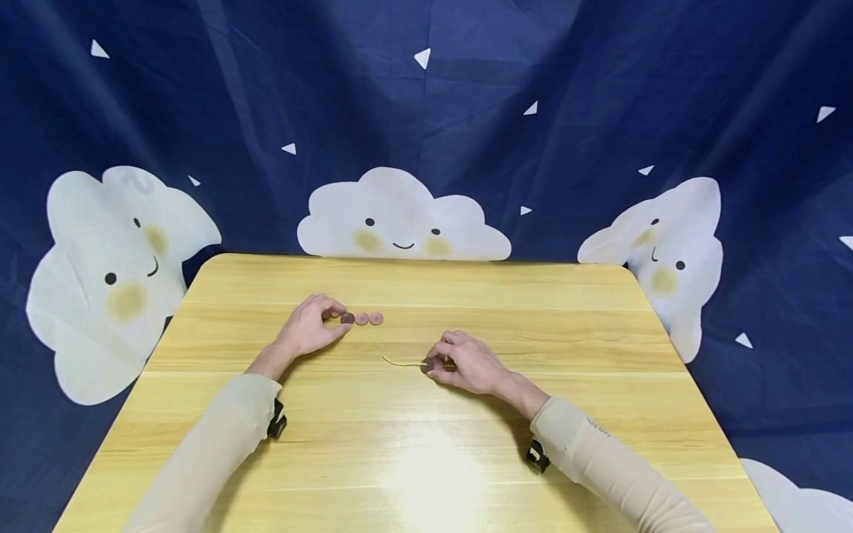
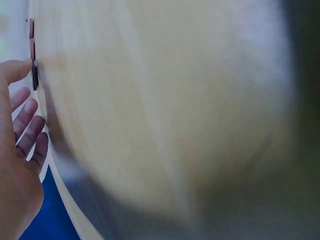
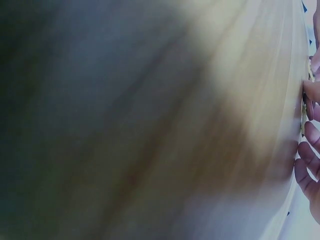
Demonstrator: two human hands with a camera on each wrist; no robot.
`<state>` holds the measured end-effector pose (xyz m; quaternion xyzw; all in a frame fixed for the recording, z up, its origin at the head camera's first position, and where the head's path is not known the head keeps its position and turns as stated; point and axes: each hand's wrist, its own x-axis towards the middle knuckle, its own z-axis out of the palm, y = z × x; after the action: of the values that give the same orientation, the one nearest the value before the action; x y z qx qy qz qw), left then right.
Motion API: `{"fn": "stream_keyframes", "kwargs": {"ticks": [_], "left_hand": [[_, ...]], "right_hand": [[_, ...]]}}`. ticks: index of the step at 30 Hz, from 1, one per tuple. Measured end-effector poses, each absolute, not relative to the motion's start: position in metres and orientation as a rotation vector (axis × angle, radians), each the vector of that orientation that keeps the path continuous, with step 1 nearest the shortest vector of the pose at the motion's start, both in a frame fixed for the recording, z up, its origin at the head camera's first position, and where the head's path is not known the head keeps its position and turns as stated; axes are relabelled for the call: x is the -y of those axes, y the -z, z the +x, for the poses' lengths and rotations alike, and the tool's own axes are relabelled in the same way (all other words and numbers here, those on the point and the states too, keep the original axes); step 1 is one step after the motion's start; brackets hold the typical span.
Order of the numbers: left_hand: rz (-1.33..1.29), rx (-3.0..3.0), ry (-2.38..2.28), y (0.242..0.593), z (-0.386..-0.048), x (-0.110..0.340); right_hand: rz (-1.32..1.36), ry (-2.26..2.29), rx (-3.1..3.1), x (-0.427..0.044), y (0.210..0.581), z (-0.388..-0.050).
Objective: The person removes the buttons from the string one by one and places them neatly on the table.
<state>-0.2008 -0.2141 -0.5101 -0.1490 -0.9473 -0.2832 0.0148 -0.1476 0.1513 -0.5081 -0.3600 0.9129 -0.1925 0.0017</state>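
A pale-yellow string (image 1: 408,364) lies on the table (image 1: 320,451), its free end pointing left. At the string's right end, the right hand (image 1: 469,363) has a narrow pinch on a dark held button (image 1: 427,366), thumb and fingertips curled round it. The string appears to run through this button, a bit emerging behind it; what else sits inside the fingers is partly hidden.

Beyond and to the left of the string, the left hand (image 1: 313,326) has a dark brown button (image 1: 347,318) between thumb and fingertip. How firmly it presses cannot be told. Just right of that disc, in line with it, lie a near pink button (image 1: 362,319) and an end pink button (image 1: 376,319), still beyond the string.

The buttons should be light, stiff and hard to break, but thin and smooth enough to skid when flat; opposite points of the rim, clear of the holes, look the best hold. The string should be limp and weightless, likely to bend away if pushed, so it is best pinched close to its tip.
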Motion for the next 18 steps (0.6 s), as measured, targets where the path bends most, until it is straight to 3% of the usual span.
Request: {"fn": "stream_keyframes", "kwargs": {"ticks": [18], "left_hand": [[-0.588,2.716,0.983,0.504,-0.167,0.205]], "right_hand": [[-1.12,0.588,-2.857,-0.15,0.508,-0.148]]}}
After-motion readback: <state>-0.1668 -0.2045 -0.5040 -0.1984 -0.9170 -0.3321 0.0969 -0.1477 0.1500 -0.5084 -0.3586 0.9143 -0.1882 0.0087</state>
